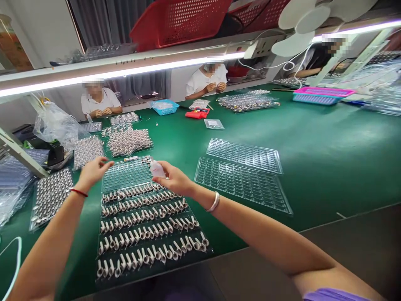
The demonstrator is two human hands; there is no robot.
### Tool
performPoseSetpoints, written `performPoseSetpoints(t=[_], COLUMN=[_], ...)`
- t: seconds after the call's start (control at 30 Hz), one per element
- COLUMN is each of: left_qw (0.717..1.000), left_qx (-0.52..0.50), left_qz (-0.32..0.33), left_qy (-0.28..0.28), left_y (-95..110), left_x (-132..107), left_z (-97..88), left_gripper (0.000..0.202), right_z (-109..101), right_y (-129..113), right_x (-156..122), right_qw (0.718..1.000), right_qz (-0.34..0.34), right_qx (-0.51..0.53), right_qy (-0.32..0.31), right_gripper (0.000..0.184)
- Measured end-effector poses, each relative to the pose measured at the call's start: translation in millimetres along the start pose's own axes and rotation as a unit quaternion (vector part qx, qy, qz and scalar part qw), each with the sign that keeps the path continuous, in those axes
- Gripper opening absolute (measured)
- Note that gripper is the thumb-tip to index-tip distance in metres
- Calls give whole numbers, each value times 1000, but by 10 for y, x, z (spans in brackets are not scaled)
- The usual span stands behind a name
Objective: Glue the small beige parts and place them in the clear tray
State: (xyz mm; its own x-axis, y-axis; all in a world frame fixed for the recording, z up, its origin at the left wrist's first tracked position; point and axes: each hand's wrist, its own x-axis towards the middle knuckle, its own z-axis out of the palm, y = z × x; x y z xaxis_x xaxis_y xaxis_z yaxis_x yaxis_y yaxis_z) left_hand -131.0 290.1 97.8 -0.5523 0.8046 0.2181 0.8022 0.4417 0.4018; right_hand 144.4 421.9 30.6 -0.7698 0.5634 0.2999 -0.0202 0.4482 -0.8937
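My right hand (173, 179) is closed round a small translucent white squeeze bottle (157, 169), its tip pointing up and left. The bottle is over the right end of a clear compartment tray (127, 173), where a few small parts sit along the far edge. My left hand (95, 170) hovers at that tray's left edge, fingers partly stretched and nothing visible in them. Nearer to me, several rows of small pale parts (138, 225), each with a round cup and a stem, lie on dark sheets.
Two clear trays (241, 186) lie on the green table (328, 167) at right. Filled trays (52, 196) stand at left, with stacks (130, 141) behind. A blue basket (164, 107), a red cloth (197, 113) and co-workers are across the table. A lit shelf (125, 69) hangs overhead.
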Motion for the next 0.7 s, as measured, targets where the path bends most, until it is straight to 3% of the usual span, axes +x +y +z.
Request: performPoseSetpoints(t=[0.1, 0.23, 0.47, 0.6, 0.7], left_qw=[988, 967, 944, 945, 950], left_qx=[112, 201, 248, 247, 240], left_qz=[-97, -153, -217, -213, -194], left_qy=[49, 37, 10, 20, 45], left_y=[-447, -762, -961, -1062, -1058], left_x=[123, 171, 349, 389, 389], left_z=[-156, -83, 35, 42, 22], left_gripper=[38, 37, 35, 31, 42], right_z=[-279, -553, -755, -727, -670], right_y=[256, 609, 865, 864, 833], right_x=[-187, -457, -587, -590, -576], right_qw=[996, 990, 983, 983, 980], right_qz=[62, 114, 139, 127, 122], right_qx=[26, -2, -62, -89, -119], right_qy=[51, 81, 104, 100, 103], right_gripper=[47, 44, 43, 45, 47])
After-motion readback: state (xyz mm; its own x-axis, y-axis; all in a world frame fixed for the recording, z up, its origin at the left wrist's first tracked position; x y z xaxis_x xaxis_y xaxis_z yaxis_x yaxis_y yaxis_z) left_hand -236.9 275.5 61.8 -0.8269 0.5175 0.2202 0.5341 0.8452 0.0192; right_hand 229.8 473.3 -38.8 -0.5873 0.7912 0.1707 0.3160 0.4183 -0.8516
